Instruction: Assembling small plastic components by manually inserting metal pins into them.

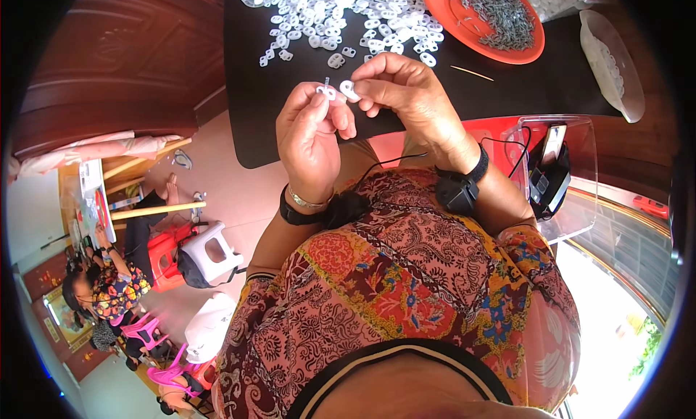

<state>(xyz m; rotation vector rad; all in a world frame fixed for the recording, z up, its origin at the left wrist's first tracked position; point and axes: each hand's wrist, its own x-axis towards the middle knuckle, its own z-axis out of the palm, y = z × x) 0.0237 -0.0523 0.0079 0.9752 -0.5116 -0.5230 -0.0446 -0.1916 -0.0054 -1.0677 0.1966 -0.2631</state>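
Close together over the near edge of the black table point(261, 107), both my hands hold small parts. My left hand point(308, 147) pinches a white plastic piece point(330, 93) between thumb and fingers; a thin metal screw point(327, 81) stands up from it. In the fingertips of my right hand point(413, 96) is a second white plastic piece point(349, 90), curved at its end. A narrow gap separates the two pieces. Just beyond my hands lies a spread of small oval white plastic pieces with holes point(333, 20).
An orange plate point(442, 17) heaped with grey screws point(500, 20) stands at the far right. Nearer lies a thin wooden stick point(471, 72). A translucent tray point(632, 104) with white pieces sits at the right edge. Another person point(109, 288) sits at the left, near stools point(210, 256).
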